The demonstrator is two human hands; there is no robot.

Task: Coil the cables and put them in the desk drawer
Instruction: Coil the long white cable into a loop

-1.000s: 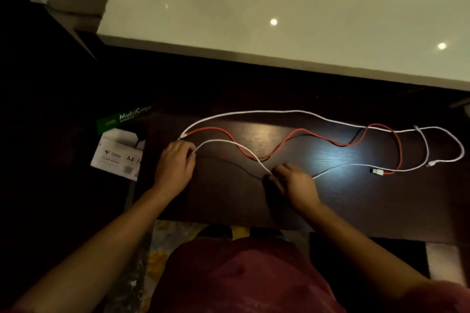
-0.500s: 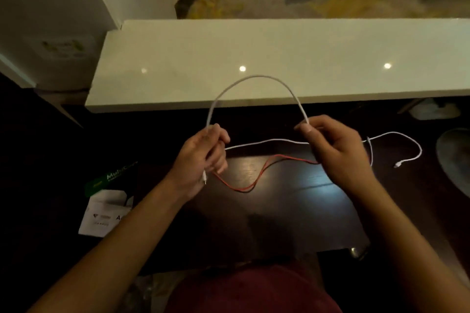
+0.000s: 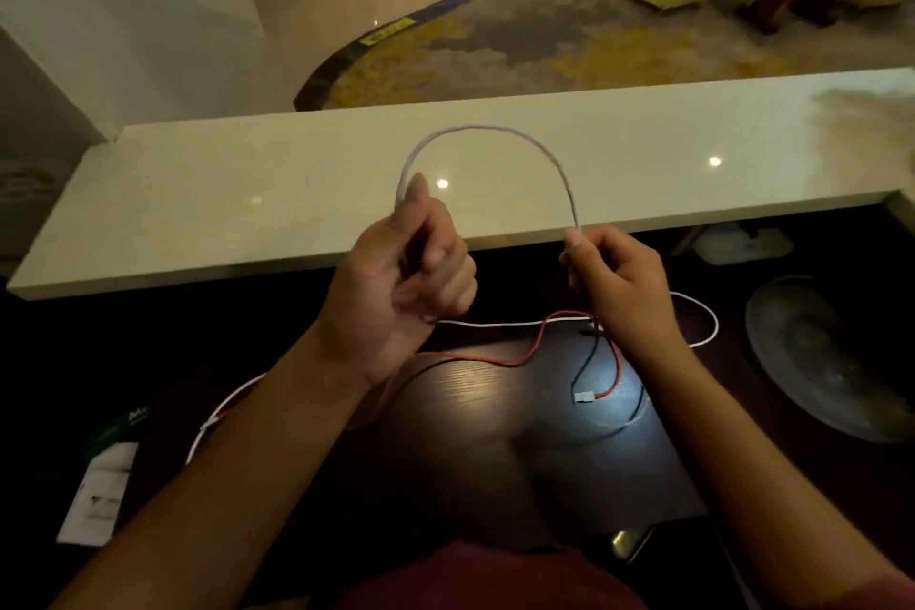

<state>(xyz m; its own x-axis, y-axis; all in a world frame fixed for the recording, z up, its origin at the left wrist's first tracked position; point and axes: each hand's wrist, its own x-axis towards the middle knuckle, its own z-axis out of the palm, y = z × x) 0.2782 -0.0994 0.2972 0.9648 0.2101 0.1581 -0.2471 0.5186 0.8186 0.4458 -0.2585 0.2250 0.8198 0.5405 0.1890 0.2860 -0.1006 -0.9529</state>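
Surroundings: I see a pale shelf [image 3: 297,193] running across above the dark desk [image 3: 495,451], and the raised loop stands in front of it. A white paper box [image 3: 99,495] sits at the desk's left edge and a round dark dish [image 3: 832,362] lies off to the right.
Clutter on the desk: a red and black wire [image 3: 475,359] snakes under both hands to a small white plug [image 3: 584,396], crossing the slack of the white cable.
White cable [image 3: 485,129]: it arches up between my two hands, and its remaining length trails along the desk behind and left of them.
Left hand [image 3: 401,292]: fingers curled, thumb up, pinching the left foot of the arch.
Right hand [image 3: 619,282]: thumb and fingers pinch the right foot of the arch, and the cable drops down from this grip toward the desk.
Poor view: in the dim light I think the white loop [image 3: 703,317] right of my right wrist belongs to the same cable, but I cannot be sure.
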